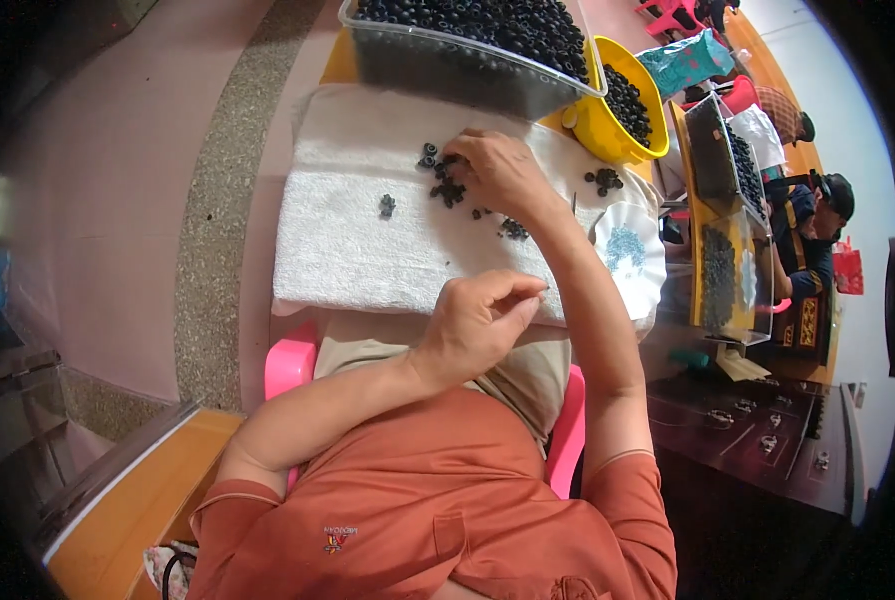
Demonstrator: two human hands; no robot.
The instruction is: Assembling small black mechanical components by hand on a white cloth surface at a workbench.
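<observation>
Small black ring-shaped parts point(448, 191) lie in a loose pile on a white towel point(342, 250). My right hand point(502, 172) reaches over this pile, its fingers curled down and the fingertips touching the parts at its upper edge; what they pinch is hidden. Closer to my body, my left hand point(477, 318) is closed in a pinch, with a tiny dark thing at the fingertips, too small to name. Left of the pile sits a small grey-black cluster point(387, 206). Another few dark parts point(513, 229) rest below my right wrist.
A clear plastic bin point(457, 75) full of black parts stands at the far edge, beside a yellow bucket point(622, 145) of the same. A white scalloped dish point(649, 270) with bluish bits lies at the right. Another person point(817, 215) sits beyond more clear bins.
</observation>
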